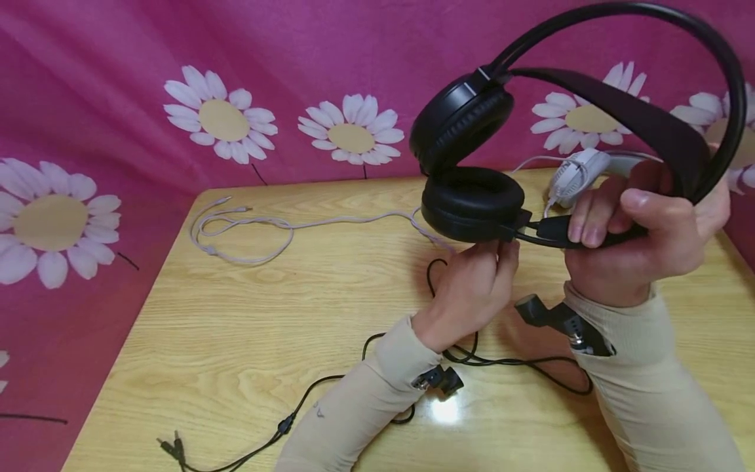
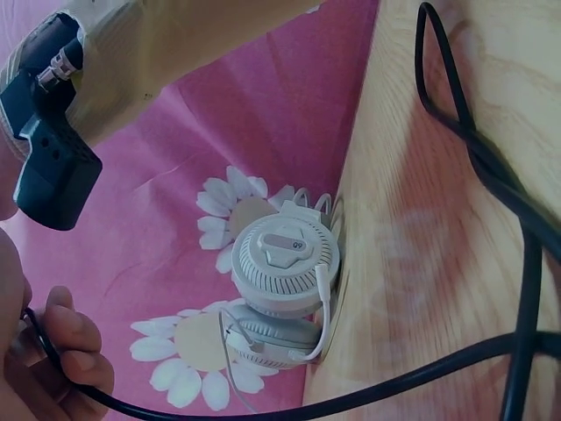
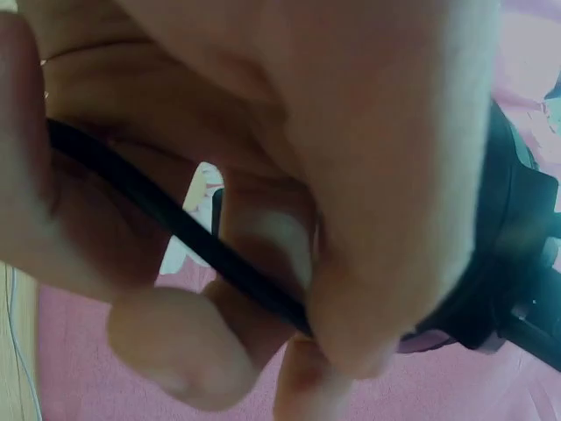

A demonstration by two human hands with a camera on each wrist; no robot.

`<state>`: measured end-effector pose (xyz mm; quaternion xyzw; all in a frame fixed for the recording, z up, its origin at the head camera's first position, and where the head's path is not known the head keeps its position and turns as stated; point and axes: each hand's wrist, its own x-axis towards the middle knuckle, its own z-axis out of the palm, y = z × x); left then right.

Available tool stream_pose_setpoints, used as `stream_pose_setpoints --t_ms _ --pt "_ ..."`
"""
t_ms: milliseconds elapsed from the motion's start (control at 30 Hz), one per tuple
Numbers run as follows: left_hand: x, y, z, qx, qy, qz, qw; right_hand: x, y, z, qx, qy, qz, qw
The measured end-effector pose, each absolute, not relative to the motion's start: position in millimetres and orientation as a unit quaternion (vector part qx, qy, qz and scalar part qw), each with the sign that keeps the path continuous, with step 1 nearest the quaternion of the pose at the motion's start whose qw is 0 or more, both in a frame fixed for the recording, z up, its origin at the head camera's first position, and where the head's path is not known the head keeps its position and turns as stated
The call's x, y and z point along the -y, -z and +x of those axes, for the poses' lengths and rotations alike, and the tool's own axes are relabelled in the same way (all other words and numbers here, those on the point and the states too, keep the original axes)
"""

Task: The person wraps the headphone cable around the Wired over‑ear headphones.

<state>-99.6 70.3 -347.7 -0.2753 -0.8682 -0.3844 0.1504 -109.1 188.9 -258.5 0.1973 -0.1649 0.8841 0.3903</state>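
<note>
Above the table [image 1: 248, 314] we hold the black headset [image 1: 472, 203]: our right hand [image 1: 643, 236] curls round its band [image 1: 734, 88], our left hand [image 1: 472, 288] pinches the black cable [image 2: 529, 294]. Looped slack on the table could snag, tugging our grip loose.

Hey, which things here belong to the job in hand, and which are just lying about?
Apparently in the job:
black headphones, held by the right hand
black cord, pinched by the left hand

Lying about:
white headphones, on the table
white cord, likewise

Wooden table [image 1: 248, 328] with white headphones [image 1: 573, 178], cables [image 1: 286, 425]
</note>
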Motion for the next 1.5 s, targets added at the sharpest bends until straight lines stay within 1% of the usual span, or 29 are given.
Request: stream_pose_setpoints --t_ms 67,333,633,933,1233,1333,1500 --pt "-71 348 -99 0.866 0.383 -0.283 0.151 -190 260 -108 0.162 -0.886 0.196 0.387" --pt "-72 349 -97 0.853 0.380 -0.309 0.183 -194 262 -106 0.190 -0.876 0.161 0.413" --pt "-71 347 -95 0.858 0.335 -0.324 0.216 -196 262 -107 0.211 -0.862 0.173 0.427" --pt "-68 343 -92 0.863 0.298 -0.334 0.232 -193 265 -110 0.203 -0.854 0.160 0.451" --pt "-66 339 -91 0.868 0.258 -0.331 0.265 -192 262 -111 0.242 -0.832 0.151 0.475" --pt "-66 337 -90 0.867 0.262 -0.328 0.270 -192 259 -112 0.266 -0.817 0.164 0.485" --pt "-65 333 -90 0.864 0.270 -0.329 0.270 -190 255 -113 0.282 -0.810 0.170 0.485"
